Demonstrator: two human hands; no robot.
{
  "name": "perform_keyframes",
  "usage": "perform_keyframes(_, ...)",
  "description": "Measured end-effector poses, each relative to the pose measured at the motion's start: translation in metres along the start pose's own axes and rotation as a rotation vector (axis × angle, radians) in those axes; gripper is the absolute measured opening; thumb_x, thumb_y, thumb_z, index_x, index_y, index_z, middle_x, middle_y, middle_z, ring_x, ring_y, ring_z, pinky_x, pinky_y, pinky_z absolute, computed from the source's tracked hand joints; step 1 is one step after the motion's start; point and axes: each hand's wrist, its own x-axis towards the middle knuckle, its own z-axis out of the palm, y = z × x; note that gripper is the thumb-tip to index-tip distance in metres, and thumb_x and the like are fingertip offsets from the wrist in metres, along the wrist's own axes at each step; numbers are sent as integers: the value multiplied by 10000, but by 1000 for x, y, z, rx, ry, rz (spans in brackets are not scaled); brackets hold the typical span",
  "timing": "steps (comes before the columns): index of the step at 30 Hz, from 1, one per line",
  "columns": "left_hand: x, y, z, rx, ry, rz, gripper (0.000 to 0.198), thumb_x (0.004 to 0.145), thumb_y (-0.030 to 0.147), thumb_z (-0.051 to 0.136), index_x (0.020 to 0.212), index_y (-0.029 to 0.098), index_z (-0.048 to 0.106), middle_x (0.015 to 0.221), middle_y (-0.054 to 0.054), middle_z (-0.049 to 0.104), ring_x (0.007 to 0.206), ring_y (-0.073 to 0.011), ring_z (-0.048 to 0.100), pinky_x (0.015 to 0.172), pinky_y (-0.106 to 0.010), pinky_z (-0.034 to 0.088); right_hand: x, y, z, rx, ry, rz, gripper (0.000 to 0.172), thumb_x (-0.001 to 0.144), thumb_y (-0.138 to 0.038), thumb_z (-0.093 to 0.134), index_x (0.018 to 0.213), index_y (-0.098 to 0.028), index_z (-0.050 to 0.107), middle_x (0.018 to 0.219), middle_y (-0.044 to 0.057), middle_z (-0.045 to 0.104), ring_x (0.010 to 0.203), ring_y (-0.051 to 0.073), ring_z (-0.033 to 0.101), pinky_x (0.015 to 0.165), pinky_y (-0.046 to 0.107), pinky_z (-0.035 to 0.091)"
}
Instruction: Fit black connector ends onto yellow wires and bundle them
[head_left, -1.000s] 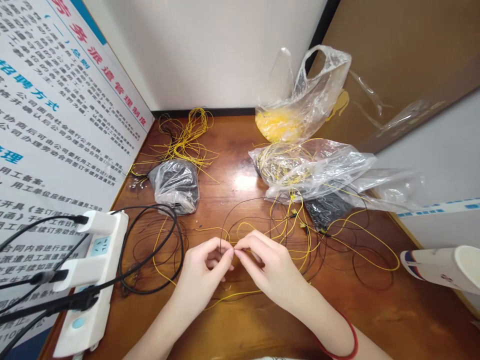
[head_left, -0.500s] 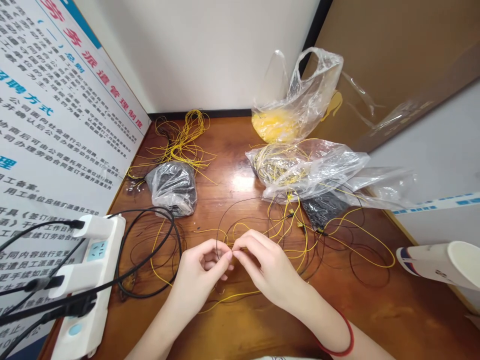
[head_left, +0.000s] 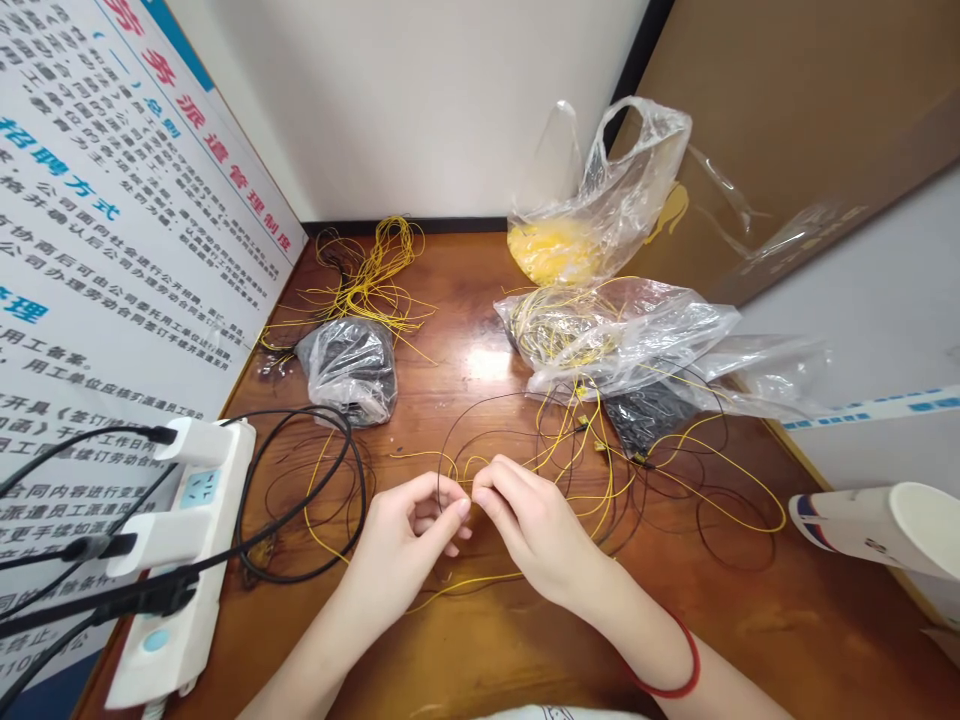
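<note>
– Holding how?
– Pinching the dark wire (head_left: 456, 419) over the table (head_left: 495, 650) in the left hand (head_left: 391, 535), thumb to finger; pinching with the right hand (head_left: 551, 525) just beside, cannot tell on what.
– Why so close?
– Perhaps to steady something so thin.
– Pointing where?
– Away from the body, then bowing right toward the clear bag (head_left: 637, 350); no single long axis.
</note>
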Motion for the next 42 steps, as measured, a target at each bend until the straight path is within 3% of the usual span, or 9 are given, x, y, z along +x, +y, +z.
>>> perform_keyframes(6,3,0,0,-13,-11,-12,207,790,341,661,750,140,633,681,-17,640,603,-138,655,515,-211,538,0,1,-1,23,44,-13,266,1019,-224,396,783,-189,514,718,-2,549,638,114,518,608,222,409)
perform_keyframes(12,9,-5,-5,-135,-45,-55,313,744,423,734,772,130,628,653,-17,639,615,-145,652,524,-226,544,0,2,-3,77,62,-77,93,961,-201,547,966,-180,638,791,14,597,652,105,529,615,224,436)
perform_keyframes(21,12,-4,-7,-290,-196,-191,435,678,503,799,759,120,609,668,-2,636,571,-118,643,515,-219,529,0,3,-1,51,36,-42,155,977,-160,482,843,-166,561,782,17,561,673,108,512,622,226,425)
perform_keyframes(29,9,-2,-9,-298,-130,-162,379,661,431,830,710,121,618,611,-2,643,542,-115,638,532,-219,539,0,3,-1,54,30,-108,136,991,-205,495,903,-171,592,777,11,609,694,111,553,651,223,452)
perform_keyframes(32,11,1,-15,-355,-29,-127,361,679,423,814,679,130,603,597,3,632,525,-102,612,500,-190,511,-1,1,-2,10,30,-137,140,997,-229,488,970,-164,609,787,20,631,686,115,562,644,228,461)
perform_keyframes(38,15,4,-21,-574,434,-21,302,617,300,826,717,161,577,596,49,565,513,-71,535,427,-133,424,-2,-3,-17,-19,90,-147,156,985,-207,502,915,-148,628,743,17,623,643,103,539,611,215,438)
perform_keyframes(42,17,4,-16,-755,540,-2,290,594,217,798,674,174,523,543,80,470,436,-43,382,353,-126,316,-1,-3,-26,-49,67,-160,192,966,-229,535,823,-142,629,672,-2,588,584,94,492,567,220,392)
